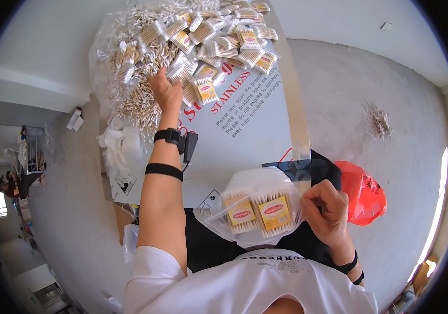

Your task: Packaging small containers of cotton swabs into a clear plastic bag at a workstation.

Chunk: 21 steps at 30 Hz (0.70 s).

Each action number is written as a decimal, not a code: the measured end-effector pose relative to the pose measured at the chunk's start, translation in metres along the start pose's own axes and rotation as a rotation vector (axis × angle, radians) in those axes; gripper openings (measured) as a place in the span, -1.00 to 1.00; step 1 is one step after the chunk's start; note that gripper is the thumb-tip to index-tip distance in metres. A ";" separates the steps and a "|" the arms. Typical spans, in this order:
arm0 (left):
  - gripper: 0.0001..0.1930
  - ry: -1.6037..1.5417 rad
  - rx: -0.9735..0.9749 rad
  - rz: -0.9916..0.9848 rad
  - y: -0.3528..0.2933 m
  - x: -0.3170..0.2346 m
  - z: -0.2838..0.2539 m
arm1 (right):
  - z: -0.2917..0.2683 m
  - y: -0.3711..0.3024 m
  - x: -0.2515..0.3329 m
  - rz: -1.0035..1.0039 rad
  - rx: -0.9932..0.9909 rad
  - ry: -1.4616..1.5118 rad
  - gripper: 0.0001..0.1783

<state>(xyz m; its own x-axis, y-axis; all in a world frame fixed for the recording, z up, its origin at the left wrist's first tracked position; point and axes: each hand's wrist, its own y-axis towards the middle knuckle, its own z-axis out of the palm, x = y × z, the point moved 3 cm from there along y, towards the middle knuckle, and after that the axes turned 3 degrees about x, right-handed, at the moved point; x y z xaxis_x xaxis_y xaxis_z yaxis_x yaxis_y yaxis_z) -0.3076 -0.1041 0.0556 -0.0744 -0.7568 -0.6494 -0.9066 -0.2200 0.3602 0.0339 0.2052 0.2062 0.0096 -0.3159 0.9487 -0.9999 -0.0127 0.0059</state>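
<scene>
My left hand (166,93) reaches to the edge of a heap of loose cotton swabs (142,94), beside several small packs of cotton swabs (205,90). Its fingers look apart, and I see nothing held in them. Near my lap, my right hand (328,209) is closed, pinching the right edge of a clear plastic bag (258,180). Inside that bag lie two packs of cotton swabs (274,213) with yellow and red labels, side by side. The bag's near part hangs over the table's front edge, above my dark trousers.
A table with a grey printed protective sheet (255,141) carries the heap and more packs at its far end. White plastic pieces (116,144) lie at its left edge. To the right are a red plastic bag (362,196) and a bunch of loose swabs (378,121) on the floor.
</scene>
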 end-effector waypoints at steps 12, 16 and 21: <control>-0.65 -0.209 0.098 -0.046 0.018 0.015 -0.041 | 0.005 0.006 0.009 -0.113 0.010 -0.050 -0.86; -0.81 -0.735 0.272 -0.187 -0.027 -0.055 -0.076 | -0.001 0.000 0.011 -0.075 -0.020 -0.150 -0.85; -0.82 -0.974 0.345 -0.186 -0.078 -0.119 -0.156 | 0.002 0.004 0.058 -0.451 -0.302 -0.420 -0.51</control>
<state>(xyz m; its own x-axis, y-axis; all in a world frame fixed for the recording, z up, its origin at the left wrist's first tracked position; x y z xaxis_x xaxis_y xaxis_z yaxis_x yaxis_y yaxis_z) -0.1635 -0.0926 0.2094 -0.0849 0.1272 -0.9882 -0.9959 0.0213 0.0883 0.0307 0.1852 0.2610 0.3681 -0.6835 0.6304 -0.8554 0.0167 0.5177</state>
